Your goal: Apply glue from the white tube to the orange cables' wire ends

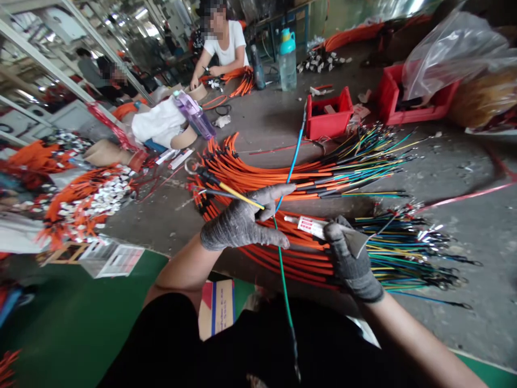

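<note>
My left hand (pixel 242 221), in a grey knit glove, is closed around a thin yellow-sleeved wire (pixel 238 196) with a black end pointing left. A blue and green wire (pixel 283 258) runs between my hands from far to near. My right hand (pixel 349 256), also gloved, pinches a white label with red print (pixel 311 225) and a grey flat piece (pixel 358 240). Beneath both hands lies a thick bundle of orange cables (pixel 262 178) whose thin coloured wires (pixel 396 248) fan out to the right.
Two red bins (pixel 328 114) (pixel 420 102) and a clear plastic bag (pixel 452 48) stand at the back right. A water bottle (pixel 287 59) and a purple bottle (pixel 196 114) are further back. A seated person (pixel 224 46) handles orange cables. More orange bundles (pixel 81 202) lie left.
</note>
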{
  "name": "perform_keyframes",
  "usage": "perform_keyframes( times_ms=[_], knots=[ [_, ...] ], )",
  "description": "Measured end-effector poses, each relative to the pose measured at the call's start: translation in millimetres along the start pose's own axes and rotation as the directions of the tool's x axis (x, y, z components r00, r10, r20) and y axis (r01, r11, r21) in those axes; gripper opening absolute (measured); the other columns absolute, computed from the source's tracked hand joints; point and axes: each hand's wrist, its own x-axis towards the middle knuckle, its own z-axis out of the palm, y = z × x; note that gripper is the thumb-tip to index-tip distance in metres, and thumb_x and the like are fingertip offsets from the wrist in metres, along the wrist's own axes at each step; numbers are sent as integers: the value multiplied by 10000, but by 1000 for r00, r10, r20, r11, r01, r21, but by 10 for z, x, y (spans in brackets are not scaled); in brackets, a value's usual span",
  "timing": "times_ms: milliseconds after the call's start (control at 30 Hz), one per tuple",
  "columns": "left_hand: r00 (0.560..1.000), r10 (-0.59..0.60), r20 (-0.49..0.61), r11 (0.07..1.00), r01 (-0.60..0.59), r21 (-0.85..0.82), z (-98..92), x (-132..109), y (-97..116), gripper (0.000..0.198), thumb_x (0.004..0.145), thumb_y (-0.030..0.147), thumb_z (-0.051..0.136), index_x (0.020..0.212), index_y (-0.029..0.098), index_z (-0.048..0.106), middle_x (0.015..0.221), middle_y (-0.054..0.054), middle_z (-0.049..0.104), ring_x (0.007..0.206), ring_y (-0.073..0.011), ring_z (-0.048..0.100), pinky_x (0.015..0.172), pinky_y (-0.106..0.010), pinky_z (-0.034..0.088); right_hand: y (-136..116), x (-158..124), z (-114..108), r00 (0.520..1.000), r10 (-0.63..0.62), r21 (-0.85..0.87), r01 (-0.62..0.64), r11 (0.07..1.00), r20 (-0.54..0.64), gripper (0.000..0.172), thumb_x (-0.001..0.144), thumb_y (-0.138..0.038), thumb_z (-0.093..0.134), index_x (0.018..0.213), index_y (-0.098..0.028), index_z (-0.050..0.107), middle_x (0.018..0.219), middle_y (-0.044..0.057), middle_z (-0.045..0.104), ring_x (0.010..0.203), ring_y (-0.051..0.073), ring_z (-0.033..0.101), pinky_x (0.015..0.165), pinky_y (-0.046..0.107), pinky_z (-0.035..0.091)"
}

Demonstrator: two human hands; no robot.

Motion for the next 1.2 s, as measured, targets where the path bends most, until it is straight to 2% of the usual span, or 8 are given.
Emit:
perform_keyframes(
  times_ms=[100,300,567,767,867,967,1067,1200],
  knots=[
    [999,47,-11,999,-47,-6,22,-48,-28,877,724,441,951,1488,227,576,698,98,441,613,-70,296,601,-211,378,-85,84,25,996,36,16,-38,999,86,637,1074,-629,345,637,-245,604,610,24,631,608,200,607,637,346,503],
    [998,65,-20,998,-66,-14,38,-46,-39,840,744,451,937,1478,254,580,708,96,386,622,-72,311,614,-213,377,-168,204,-15,955,-141,53,132,990,261,546,1101,-528,352,966,-228,789,824,70,774,754,231,722,719,354,573],
    [998,46,-36,997,-48,-65,53,-15,-48,761,754,470,928,1394,226,596,694,107,377,592,-61,302,569,-208,333,-189,201,-38,969,-115,0,118,993,217,624,1105,-550,304,668,-237,622,607,36,644,571,188,610,570,323,503],
    [997,28,-75,979,-43,-201,81,-3,-115,877,572,626,969,1233,224,556,707,115,445,527,-41,312,474,-195,277,-123,121,46,960,-257,-114,270,956,112,486,1116,-411,368,795,-214,674,716,55,715,653,193,656,608,314,500],
    [982,80,-171,995,-88,-39,74,92,-119,606,697,558,928,1082,197,630,757,62,569,578,-70,453,551,-218,408,-111,123,47,934,-331,-151,349,925,132,367,1103,-330,424,923,-189,712,793,72,744,713,201,681,648,312,511],
    [946,209,-246,967,-162,196,39,258,-77,310,909,465,763,863,178,654,855,-24,663,786,-147,613,787,-300,529,-130,137,21,909,-398,-291,416,862,120,368,1081,-262,444,785,-197,654,700,53,666,618,176,585,572,303,421],
    [952,230,-202,966,-197,169,-3,408,-49,330,993,478,632,849,180,638,828,-21,656,766,-142,618,792,-299,536,-155,143,7,870,-480,-451,475,756,112,379,1040,-236,497,671,-218,583,621,26,559,564,168,460,547,326,318],
    [973,95,-209,995,-89,38,-6,493,-87,420,949,583,665,822,182,642,671,24,606,668,-124,592,707,-267,517,-165,161,23,831,-546,-510,518,687,109,278,997,-215,577,724,-209,630,633,23,548,595,174,447,581,328,307]
  ],
)
